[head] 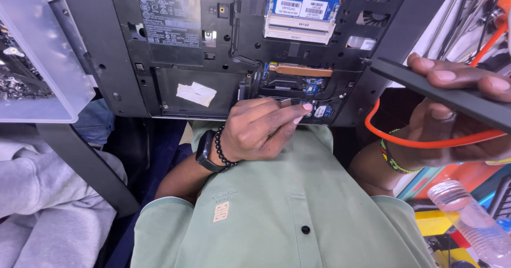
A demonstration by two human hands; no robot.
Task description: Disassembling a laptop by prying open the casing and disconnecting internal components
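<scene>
Closest, over the pale green shirt (277, 209), the left hand (255, 129), with a black watch (206, 152) at its wrist, has thumb and forefinger pressed together, pinching a small dark part (287, 102) at the little blue card (321, 110). Just beyond its fingertips lies the opened laptop underside (175, 49). Off to its right, the right hand (452, 113) clamps a dark flat panel (426, 82), an orange cable (410, 140) looping across it.

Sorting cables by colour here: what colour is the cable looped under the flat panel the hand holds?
Bright orange; the cable shows in the head view, below the dark panel.
</scene>
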